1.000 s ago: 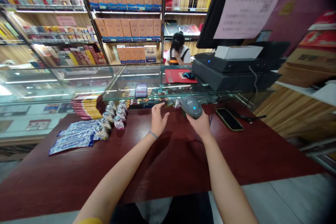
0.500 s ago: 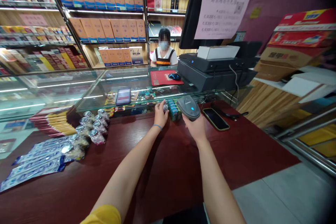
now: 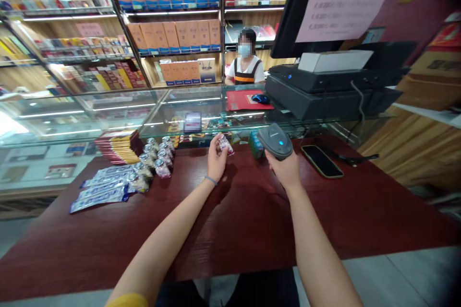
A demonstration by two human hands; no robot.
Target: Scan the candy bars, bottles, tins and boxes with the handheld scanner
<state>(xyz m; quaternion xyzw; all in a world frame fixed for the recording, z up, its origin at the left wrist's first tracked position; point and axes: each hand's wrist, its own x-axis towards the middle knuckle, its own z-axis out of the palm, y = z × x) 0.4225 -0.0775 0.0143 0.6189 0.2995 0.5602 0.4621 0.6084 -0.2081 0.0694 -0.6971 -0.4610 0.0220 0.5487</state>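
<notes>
Near the back edge of the dark red table, my left hand [image 3: 216,160] grips a small jar [image 3: 226,146] with a silvery cap and pink and white contents, held tilted. My right hand [image 3: 287,168] is wrapped round the handle of a grey barcode scanner [image 3: 272,139] with a lit blue light. Small blue-green packs [image 3: 255,144] stand in a row just left of the scanner, partly hidden by it. Further left are two rows of similar small jars [image 3: 163,168], beside blue-and-white sachets [image 3: 104,189] lying flat.
A stack of red and yellow packets [image 3: 117,146] stands behind the sachets. At right lies a phone [image 3: 321,160] near a black cable. Behind the table is a glass counter [image 3: 201,100] with a mouse [image 3: 260,99] and a monitor [image 3: 290,19]. A masked person [image 3: 247,64] sits behind it.
My left hand has moved left, away from the blue-green packs, with the small jar in it. My right hand still holds the scanner by the packs. The view has turned left.
</notes>
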